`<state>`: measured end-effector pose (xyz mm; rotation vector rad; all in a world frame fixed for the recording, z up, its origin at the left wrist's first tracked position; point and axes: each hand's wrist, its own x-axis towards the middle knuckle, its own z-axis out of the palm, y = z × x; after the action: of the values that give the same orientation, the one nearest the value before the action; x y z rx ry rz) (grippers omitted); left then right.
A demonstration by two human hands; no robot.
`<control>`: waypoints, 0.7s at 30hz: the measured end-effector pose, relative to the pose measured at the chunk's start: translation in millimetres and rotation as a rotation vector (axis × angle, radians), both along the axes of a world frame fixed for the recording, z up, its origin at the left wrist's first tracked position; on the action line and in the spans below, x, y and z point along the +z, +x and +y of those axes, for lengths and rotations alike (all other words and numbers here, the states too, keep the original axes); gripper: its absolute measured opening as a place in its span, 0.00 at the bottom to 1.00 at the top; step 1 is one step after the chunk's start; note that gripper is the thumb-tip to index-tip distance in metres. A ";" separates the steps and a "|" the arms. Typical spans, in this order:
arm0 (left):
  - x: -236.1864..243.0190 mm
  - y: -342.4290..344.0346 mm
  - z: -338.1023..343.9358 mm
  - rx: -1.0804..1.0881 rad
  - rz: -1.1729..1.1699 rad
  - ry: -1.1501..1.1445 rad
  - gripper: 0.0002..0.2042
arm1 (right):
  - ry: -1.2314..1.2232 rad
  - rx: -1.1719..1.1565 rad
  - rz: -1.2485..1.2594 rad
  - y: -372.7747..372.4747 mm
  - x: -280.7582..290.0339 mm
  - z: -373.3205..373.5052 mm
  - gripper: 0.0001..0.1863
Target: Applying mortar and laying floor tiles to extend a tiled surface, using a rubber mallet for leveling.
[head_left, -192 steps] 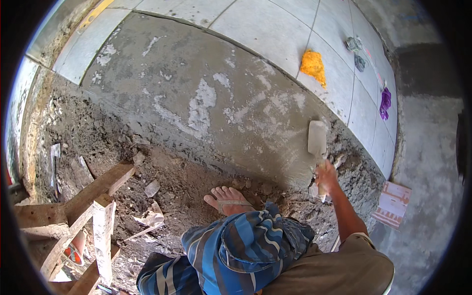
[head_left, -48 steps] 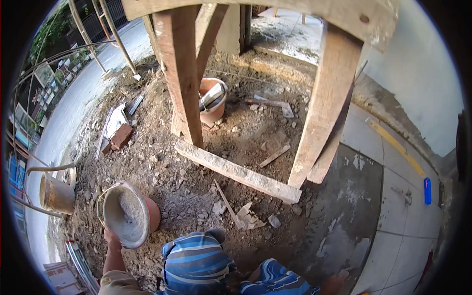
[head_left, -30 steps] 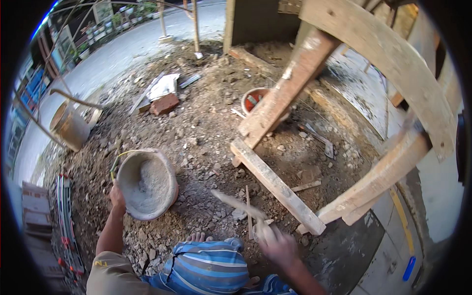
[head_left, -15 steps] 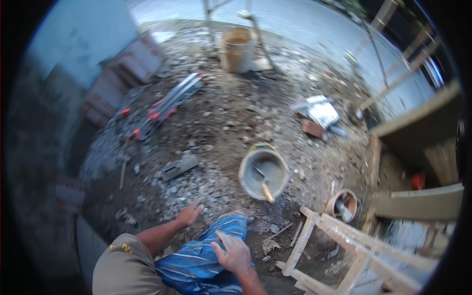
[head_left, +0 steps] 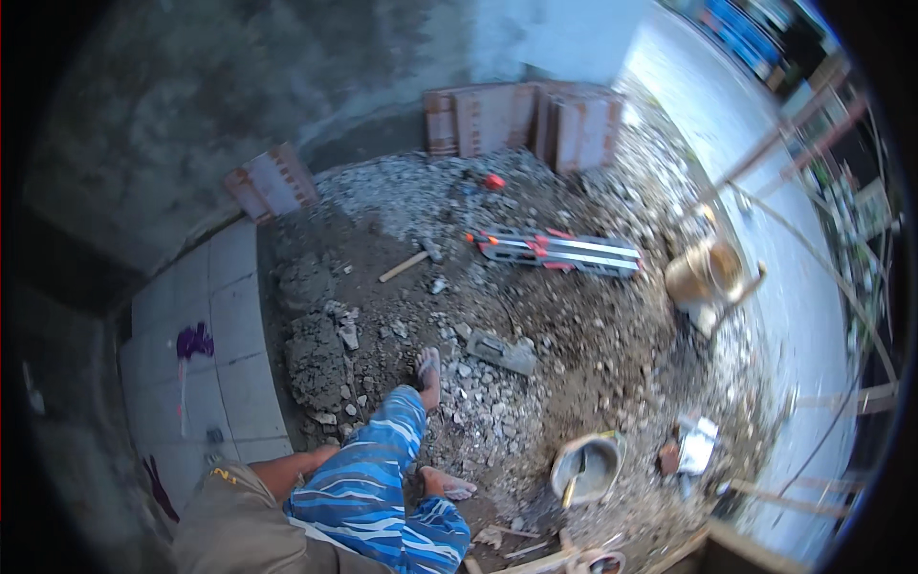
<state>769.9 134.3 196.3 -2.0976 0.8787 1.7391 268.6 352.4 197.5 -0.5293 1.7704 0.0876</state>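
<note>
My left forearm reaches along my blue striped shorts (head_left: pixel 378 478), and my left hand (head_left: pixel 320 456) is by the thigh with its fingers hidden. My right hand is out of view. Ahead of my bare feet, a flat trowel (head_left: pixel 502 353) lies on the gravel. Beyond it a hammer (head_left: pixel 405 266) with a wooden handle rests on the dirt. A bucket (head_left: pixel 585 469) of grey mix stands to the right, a wooden-handled tool in it. The tile cutter (head_left: pixel 559 252), long and metallic with red parts, lies farther off.
Boxes of tiles (head_left: pixel 526 124) lean near the wall, and another box (head_left: pixel 271 182) stands left of them. Tiled floor (head_left: pixel 234 287) borders the dirt on the left, a purple cloth (head_left: pixel 195 341) on it. A dirty bucket (head_left: pixel 706 275) is at right; a wooden frame (head_left: pixel 535 562) edges in below.
My view has swung left, bringing the wall and tiled floor in. My right hand has left the picture. My left hand, open and stretched out before, is now mostly hidden by the thigh.
</note>
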 end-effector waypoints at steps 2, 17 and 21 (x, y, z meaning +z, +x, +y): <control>-22.7 7.3 11.8 0.791 0.017 0.243 0.31 | -0.022 0.064 0.022 -21.2 14.4 -79.0 0.22; 71.7 63.8 -189.2 0.688 0.046 -0.223 0.36 | -0.150 0.900 0.241 166.8 43.4 -651.9 0.30; 64.0 44.7 -176.6 0.912 -0.009 -0.161 0.32 | -0.599 1.344 0.149 328.8 49.0 -797.0 0.45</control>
<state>814.6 -42.3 260.3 -2.8701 -0.0043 2.0635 597.4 -444.6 246.5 -2.1120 1.2585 0.5372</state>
